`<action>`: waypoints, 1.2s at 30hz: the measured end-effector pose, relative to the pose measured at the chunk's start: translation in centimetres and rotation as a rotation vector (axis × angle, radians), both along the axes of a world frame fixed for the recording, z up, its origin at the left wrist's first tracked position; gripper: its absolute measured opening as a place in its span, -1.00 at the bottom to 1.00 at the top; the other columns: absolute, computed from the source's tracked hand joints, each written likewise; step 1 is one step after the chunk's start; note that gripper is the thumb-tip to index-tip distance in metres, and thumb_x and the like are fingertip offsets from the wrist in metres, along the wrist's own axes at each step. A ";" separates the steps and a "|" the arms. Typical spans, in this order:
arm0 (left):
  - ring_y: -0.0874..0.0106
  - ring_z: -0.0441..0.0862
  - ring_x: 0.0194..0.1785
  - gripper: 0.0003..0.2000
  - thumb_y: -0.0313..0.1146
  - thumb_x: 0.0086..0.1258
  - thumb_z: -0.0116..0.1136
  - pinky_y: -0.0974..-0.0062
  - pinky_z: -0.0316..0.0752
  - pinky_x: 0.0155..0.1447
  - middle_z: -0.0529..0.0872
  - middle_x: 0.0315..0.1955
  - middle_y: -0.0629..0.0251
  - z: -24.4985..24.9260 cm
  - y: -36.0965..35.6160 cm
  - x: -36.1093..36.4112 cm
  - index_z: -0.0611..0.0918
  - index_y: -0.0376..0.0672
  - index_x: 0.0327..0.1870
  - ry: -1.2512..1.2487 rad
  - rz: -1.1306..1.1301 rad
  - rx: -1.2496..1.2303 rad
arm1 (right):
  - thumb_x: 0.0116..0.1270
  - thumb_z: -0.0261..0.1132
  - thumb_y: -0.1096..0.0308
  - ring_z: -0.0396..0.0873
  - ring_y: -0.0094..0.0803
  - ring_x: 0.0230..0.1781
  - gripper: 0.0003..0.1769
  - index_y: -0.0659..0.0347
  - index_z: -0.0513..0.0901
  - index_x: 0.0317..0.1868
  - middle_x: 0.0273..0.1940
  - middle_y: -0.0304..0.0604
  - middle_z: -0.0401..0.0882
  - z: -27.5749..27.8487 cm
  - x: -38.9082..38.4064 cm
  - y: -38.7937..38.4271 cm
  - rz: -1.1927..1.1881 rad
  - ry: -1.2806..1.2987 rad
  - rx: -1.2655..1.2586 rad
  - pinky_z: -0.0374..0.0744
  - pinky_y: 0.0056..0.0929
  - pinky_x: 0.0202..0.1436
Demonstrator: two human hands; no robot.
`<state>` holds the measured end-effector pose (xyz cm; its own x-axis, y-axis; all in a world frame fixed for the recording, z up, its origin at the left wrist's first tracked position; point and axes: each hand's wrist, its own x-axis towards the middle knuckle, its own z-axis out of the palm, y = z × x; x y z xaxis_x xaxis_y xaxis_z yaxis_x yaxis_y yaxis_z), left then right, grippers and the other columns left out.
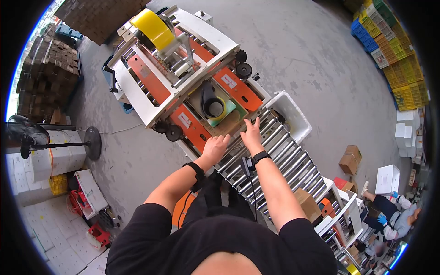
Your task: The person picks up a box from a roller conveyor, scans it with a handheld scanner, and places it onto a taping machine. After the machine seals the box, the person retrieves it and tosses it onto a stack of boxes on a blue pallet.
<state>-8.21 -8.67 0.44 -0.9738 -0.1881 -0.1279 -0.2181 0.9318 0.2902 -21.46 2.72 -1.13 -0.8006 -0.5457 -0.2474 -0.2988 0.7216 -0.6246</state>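
Since the yellow tape roll (153,27) on the sealing machine (137,94) stands well ahead of the hands, sealing is judged not yet done.

Left hand (215,145): fingers curled at the carton's near edge; grip cannot be told from this angle.

Carton (229,127): at the machine mouth.

Right hand (252,133): flat, fingers spread, holding nothing.

Roller conveyor (288,158) below. Concrete floor (311,68). Coloured crates (398,59) far right.

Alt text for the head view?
The left hand and right hand reach to a cardboard box on a roller conveyor at the mouth of a white and orange sealing machine. A yellow tape roll sits on top of it.
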 end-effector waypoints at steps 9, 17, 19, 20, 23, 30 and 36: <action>0.20 0.56 -0.18 -0.80 -0.39 0.09 0.05 0.26 0.43 -0.07 0.55 -0.36 0.17 1.5 6.4 4.8 0.54 -0.12 -0.23 -0.193 0.006 0.327 | -0.29 0.51 -0.06 -0.09 0.06 0.36 0.10 0.17 0.21 0.28 0.32 0.17 0.00 4.0 3.1 21.5 -0.217 0.106 0.404 -0.02 0.02 0.34; 0.16 0.55 -0.12 -0.80 -0.47 0.07 -0.03 0.25 0.42 -0.03 0.57 -0.30 0.12 -0.1 7.7 5.1 0.54 -0.15 -0.26 -0.312 -0.108 0.318 | -0.42 0.56 0.07 -0.19 0.08 0.38 0.42 0.11 -0.22 0.39 0.35 0.15 -0.18 5.2 10.6 40.5 -0.093 -0.067 0.864 -0.09 0.02 0.37; 0.16 0.55 -0.12 -0.82 -0.47 0.07 -0.03 0.25 0.42 -0.02 0.57 -0.29 0.12 0.4 8.4 4.7 0.53 -0.16 -0.28 -0.333 -0.132 0.311 | -0.40 0.54 0.16 -0.13 0.08 0.36 0.37 0.10 -0.20 0.39 0.32 0.09 -0.11 3.8 10.2 41.5 -0.117 0.032 0.797 -0.03 0.02 0.35; 0.16 0.55 -0.11 -0.82 -0.47 0.08 -0.03 0.25 0.43 -0.02 0.57 -0.29 0.12 0.4 8.8 4.6 0.53 -0.16 -0.28 -0.343 -0.140 0.315 | -0.40 0.52 0.19 -0.07 0.05 0.33 0.33 0.09 -0.16 0.38 0.28 0.06 -0.05 3.2 10.1 42.1 -0.167 0.022 0.781 0.00 -0.01 0.34; 0.16 0.56 -0.12 -0.79 -0.44 0.10 -0.03 0.25 0.44 -0.04 0.57 -0.29 0.12 0.6 9.6 4.3 0.54 -0.15 -0.23 -0.354 -0.172 0.316 | -0.41 0.45 0.25 0.07 -0.04 0.24 0.22 0.06 -0.04 0.35 0.18 -0.02 0.10 5.0 8.3 37.5 -0.274 0.088 0.735 0.07 -0.10 0.31; 0.15 0.57 -0.16 -0.75 -0.41 0.12 -0.03 0.24 0.46 -0.06 0.59 -0.27 0.13 -0.9 10.4 5.7 0.56 -0.10 -0.15 -0.349 -0.067 0.311 | -0.50 0.40 0.09 0.19 -0.05 0.12 0.18 -0.01 0.15 0.33 0.09 0.00 0.24 4.3 6.3 22.5 0.362 -0.078 0.372 0.14 -0.10 0.20; 0.16 0.57 -0.20 -0.84 -0.35 0.17 -0.01 0.24 0.48 -0.15 0.59 -0.32 0.17 0.4 8.2 4.9 0.57 -0.12 -0.28 -0.242 0.078 0.335 | -0.11 0.29 0.44 0.29 -0.18 0.14 -0.44 0.01 0.52 0.04 0.09 -0.17 0.38 -1.1 2.7 12.4 0.309 0.064 0.205 0.29 -0.20 0.19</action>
<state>-3.30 -0.48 0.82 -0.8923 -0.1696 -0.4183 -0.3839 0.7727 0.5056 -18.74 15.17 -2.20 -0.6234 -0.7081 -0.3316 -0.5558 0.6996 -0.4491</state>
